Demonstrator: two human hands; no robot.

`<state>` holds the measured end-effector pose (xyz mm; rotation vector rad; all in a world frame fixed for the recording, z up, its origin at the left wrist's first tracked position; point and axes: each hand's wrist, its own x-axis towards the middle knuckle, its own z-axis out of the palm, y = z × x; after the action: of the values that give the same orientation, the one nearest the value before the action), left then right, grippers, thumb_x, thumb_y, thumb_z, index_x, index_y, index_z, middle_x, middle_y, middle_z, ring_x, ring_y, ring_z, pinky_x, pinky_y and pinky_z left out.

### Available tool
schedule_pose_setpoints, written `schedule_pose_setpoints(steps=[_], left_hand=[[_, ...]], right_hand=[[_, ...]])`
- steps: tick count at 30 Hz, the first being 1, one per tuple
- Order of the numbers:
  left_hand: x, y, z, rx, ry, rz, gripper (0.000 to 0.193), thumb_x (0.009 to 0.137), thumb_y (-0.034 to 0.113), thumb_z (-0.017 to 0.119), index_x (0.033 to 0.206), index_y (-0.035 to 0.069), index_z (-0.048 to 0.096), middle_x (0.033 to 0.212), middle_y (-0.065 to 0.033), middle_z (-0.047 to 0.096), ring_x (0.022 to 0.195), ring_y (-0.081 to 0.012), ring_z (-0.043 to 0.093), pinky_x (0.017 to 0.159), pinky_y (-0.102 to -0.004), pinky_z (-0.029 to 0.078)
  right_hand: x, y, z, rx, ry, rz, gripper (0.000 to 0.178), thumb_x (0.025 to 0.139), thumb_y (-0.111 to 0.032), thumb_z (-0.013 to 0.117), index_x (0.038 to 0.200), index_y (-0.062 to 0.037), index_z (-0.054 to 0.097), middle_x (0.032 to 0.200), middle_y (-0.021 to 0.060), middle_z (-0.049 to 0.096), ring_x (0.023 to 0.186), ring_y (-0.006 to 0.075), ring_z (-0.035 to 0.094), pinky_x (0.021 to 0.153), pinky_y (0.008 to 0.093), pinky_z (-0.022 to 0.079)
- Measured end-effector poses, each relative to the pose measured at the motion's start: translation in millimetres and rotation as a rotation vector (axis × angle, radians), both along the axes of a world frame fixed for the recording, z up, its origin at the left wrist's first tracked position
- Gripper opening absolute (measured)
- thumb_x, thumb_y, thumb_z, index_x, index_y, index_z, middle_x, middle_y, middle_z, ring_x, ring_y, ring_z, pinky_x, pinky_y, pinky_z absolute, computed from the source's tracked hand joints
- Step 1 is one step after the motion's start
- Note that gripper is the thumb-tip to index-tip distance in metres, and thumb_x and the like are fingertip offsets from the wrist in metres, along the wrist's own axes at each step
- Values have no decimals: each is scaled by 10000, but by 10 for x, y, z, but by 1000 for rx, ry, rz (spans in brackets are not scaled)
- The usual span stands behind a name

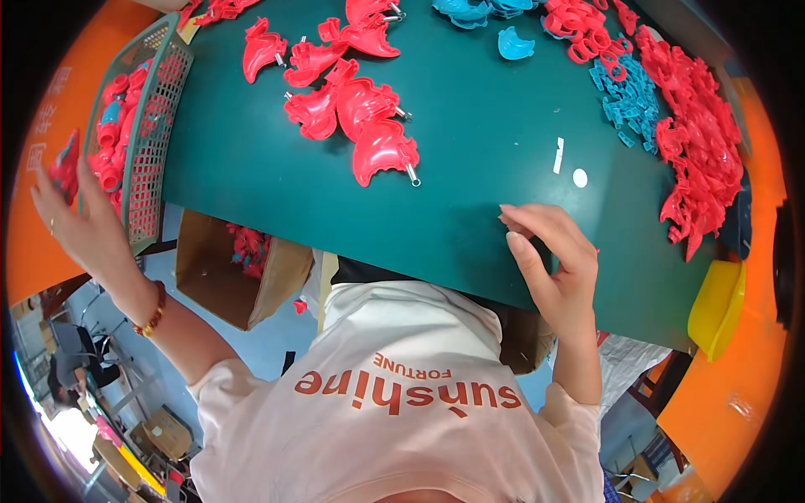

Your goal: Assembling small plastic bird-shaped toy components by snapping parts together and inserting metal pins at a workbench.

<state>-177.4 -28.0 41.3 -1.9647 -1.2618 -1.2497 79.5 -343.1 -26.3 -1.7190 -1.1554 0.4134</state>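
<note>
– Putting a red piece point(65, 166) into the basket point(149, 180) at ten o'clock, is it?
– Seemingly; the piece appears just outside its nine-o'clock side. Next calls for guiding it inside the rim, I'd judge.
– And the hands?
– Left hand point(94, 230): fingers spread around the piece; I can't tell if they grip it. Right hand point(572, 268): empty, thumb and fingertips apart, above the table point(478, 142) at three o'clock.

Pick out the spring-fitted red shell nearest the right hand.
The frontmost red shell of the middle group; the other spring-fitted shells lie farther from the right hand.
</note>
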Motion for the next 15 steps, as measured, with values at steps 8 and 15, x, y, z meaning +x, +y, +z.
schedule_pose_setpoints(steps=[8,15], left_hand=[[906,-964,-479,-535,502,-909,472,674,-72,574,1083,158,626,1241,-90,533,1098,-269,533,918,-340,441],[1245,-954,-628,-246,684,-1155,252,707,27,611,958,49,604,1264,-108,518,1142,-337,500,884,-420,462]], right_hand=[[82,42,1,-88,-104,56,173,821,34,587,980,4,648,878,107,653,817,209,617,720,281,477],[682,-81,173,-211,-361,-179,148,832,-18,599,972,5,642,880,107,645,794,173,607,671,247,464]])
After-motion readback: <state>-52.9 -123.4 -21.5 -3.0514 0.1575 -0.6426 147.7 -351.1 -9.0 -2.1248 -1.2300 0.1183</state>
